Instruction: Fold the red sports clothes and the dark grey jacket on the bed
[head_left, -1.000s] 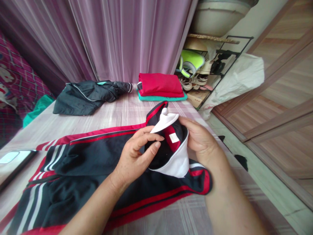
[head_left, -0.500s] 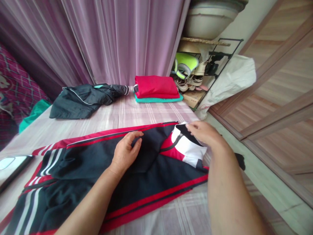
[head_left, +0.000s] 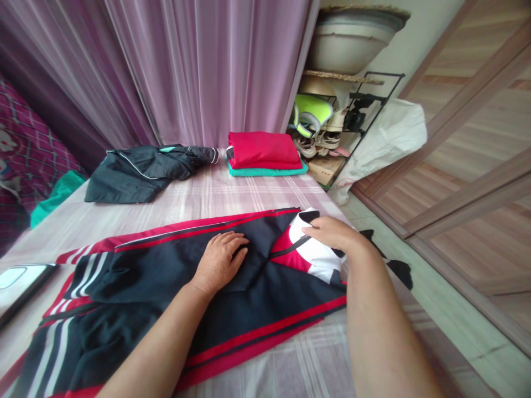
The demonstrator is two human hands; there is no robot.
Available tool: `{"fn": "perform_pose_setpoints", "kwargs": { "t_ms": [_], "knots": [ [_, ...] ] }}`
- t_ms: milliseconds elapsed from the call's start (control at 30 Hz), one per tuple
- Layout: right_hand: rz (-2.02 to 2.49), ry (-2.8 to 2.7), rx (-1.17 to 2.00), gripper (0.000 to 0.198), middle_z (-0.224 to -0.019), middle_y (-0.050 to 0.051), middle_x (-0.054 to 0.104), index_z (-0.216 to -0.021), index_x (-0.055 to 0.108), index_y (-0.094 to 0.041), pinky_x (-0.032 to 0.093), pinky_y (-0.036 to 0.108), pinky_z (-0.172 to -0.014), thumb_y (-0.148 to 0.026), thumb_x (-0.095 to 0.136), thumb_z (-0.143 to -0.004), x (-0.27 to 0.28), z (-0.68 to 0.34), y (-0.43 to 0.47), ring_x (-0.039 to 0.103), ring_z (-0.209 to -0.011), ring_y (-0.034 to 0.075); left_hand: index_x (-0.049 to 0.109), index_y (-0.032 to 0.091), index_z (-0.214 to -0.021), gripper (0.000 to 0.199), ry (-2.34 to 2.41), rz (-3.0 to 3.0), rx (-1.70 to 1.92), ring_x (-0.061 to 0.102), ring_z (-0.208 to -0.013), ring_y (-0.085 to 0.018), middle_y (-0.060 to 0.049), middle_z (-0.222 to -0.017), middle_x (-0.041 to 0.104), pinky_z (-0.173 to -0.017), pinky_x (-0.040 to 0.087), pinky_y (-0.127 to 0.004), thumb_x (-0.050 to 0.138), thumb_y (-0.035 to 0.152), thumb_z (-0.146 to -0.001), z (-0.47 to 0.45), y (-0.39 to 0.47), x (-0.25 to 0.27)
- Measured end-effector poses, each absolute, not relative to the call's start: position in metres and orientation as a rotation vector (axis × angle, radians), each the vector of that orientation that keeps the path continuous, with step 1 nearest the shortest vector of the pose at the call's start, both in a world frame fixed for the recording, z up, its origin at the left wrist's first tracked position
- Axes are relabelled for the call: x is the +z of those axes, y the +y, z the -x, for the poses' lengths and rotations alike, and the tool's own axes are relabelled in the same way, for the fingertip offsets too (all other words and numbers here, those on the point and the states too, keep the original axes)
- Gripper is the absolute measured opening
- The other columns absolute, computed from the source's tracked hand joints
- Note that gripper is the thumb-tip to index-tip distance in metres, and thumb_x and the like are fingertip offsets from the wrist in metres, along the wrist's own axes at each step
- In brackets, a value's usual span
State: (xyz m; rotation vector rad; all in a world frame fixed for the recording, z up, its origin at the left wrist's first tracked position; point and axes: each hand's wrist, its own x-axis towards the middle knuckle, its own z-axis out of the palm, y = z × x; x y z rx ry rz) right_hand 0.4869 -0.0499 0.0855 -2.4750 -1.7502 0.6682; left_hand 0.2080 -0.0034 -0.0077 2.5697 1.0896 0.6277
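A black track jacket [head_left: 244, 312] with red edging lies spread across the bed, its white stripes at the left end. Its white and red zip collar [head_left: 321, 257] points right. My left hand [head_left: 223, 258] rests flat on the dark cloth at the middle, fingers stretched out. At the collar, my right hand [head_left: 335, 234] pinches the white fabric beside the zipper, thumb and fingers closed; part of the collar is hidden beneath it.
Behind lie a dark folded garment [head_left: 136, 174] and a stack of red folded clothes [head_left: 265, 150] over teal ones. A phone [head_left: 25, 284] is at the left edge. A shoe rack [head_left: 365, 132] and wooden wardrobe doors [head_left: 468, 166] stand right of the bed.
My left hand has lowered and flattened onto the jacket. My right hand has moved down and slightly left, from the collar's far rim to the white fabric near the zipper.
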Motion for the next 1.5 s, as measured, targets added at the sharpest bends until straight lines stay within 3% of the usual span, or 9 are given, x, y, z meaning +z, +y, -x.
{"fn": "perform_pose_setpoints", "kwargs": {
  "t_ms": [167,367,633,733,900,1000,1133,1200,1500],
  "knots": [
    [2.537,-1.759,0.679,0.032,-0.062,0.001,0.057,-0.061,0.059,-0.018,0.03,0.025,-0.051,-0.038,0.058,-0.086,0.083,-0.498,-0.053,0.051,-0.058,0.013,0.068,0.023,-0.114,0.029,1.08,-2.573,0.613,0.061,-0.119,-0.025,-0.006,-0.125,0.069,-0.106,0.045,-0.048,0.049,0.035,-0.096,-0.207,-0.002,-0.008],
    [2.378,-1.689,0.732,0.041,-0.053,-0.003,0.048,-0.058,0.051,-0.02,0.025,0.026,-0.049,-0.048,0.052,-0.087,0.083,-0.5,-0.055,0.043,-0.051,0.011,0.068,0.024,-0.114,0.029,1.068,-2.571,0.638,0.061,-0.119,-0.025,-0.006,-0.124,0.07,-0.106,0.046,-0.047,0.049,0.036,-0.095,-0.207,-0.002,-0.01],
    [1.928,-1.678,1.009,0.046,-0.06,-0.002,0.056,-0.066,0.062,-0.017,0.033,0.023,-0.051,-0.062,0.06,-0.075,0.087,-0.495,-0.059,0.048,-0.057,0.011,0.068,0.024,-0.113,0.029,1.071,-2.565,0.653,0.061,-0.119,-0.025,-0.005,-0.123,0.07,-0.106,0.046,-0.047,0.049,0.036,-0.095,-0.207,-0.002,-0.01],
    [2.081,-1.521,0.896,0.041,-0.064,0.001,0.063,-0.069,0.065,-0.017,0.037,0.022,-0.049,-0.055,0.061,-0.08,0.081,-0.501,-0.056,0.054,-0.058,0.013,0.068,0.025,-0.113,0.029,1.072,-2.567,0.652,0.061,-0.119,-0.024,-0.005,-0.124,0.07,-0.106,0.046,-0.047,0.049,0.036,-0.095,-0.207,-0.002,-0.01],
    [2.153,-1.233,0.874,0.031,-0.091,0.011,0.075,-0.094,0.071,-0.014,0.05,0.023,-0.061,-0.037,0.052,-0.092,0.074,-0.508,-0.052,0.067,-0.07,0.016,0.069,0.025,-0.113,0.029,1.07,-2.565,0.66,0.062,-0.118,-0.024,-0.006,-0.123,0.07,-0.106,0.046,-0.048,0.049,0.037,-0.095,-0.207,-0.002,-0.01],
    [2.273,-1.3,0.692,0.033,-0.095,0.012,0.076,-0.098,0.073,-0.015,0.051,0.025,-0.065,-0.035,0.049,-0.093,0.076,-0.51,-0.051,0.069,-0.076,0.018,0.069,0.024,-0.113,0.03,1.069,-2.559,0.658,0.061,-0.118,-0.025,-0.006,-0.123,0.07,-0.106,0.046,-0.048,0.049,0.037,-0.095,-0.207,-0.003,-0.01],
    [2.58,-1.279,0.097,0.034,-0.108,0.011,0.074,-0.109,0.074,-0.022,0.048,0.029,-0.071,-0.038,0.052,-0.09,0.075,-0.523,-0.052,0.068,-0.094,0.024,0.069,0.025,-0.113,0.029,1.064,-2.553,0.669,0.062,-0.117,-0.025,-0.006,-0.123,0.07,-0.106,0.046,-0.048,0.049,0.037,-0.095,-0.208,-0.003,-0.009],
    [2.698,-1.243,0.037,0.037,-0.113,0.012,0.073,-0.114,0.073,-0.024,0.047,0.031,-0.071,-0.041,0.053,-0.088,0.069,-0.531,-0.053,0.067,-0.097,0.026,0.069,0.025,-0.113,0.029,1.066,-2.554,0.667,0.062,-0.117,-0.024,-0.006,-0.123,0.07,-0.106,0.045,-0.048,0.049,0.036,-0.095,-0.208,-0.003,-0.009],
    [2.864,-1.452,0.435,0.034,-0.097,0.011,0.074,-0.086,0.076,-0.023,0.046,0.032,-0.069,-0.052,0.06,-0.08,0.048,-0.534,-0.049,0.068,-0.087,0.025,0.068,0.024,-0.114,0.03,1.074,-2.566,0.632,0.061,-0.119,-0.025,-0.006,-0.124,0.07,-0.106,0.045,-0.048,0.048,0.036,-0.096,-0.208,-0.003,-0.009]
  ]
}}
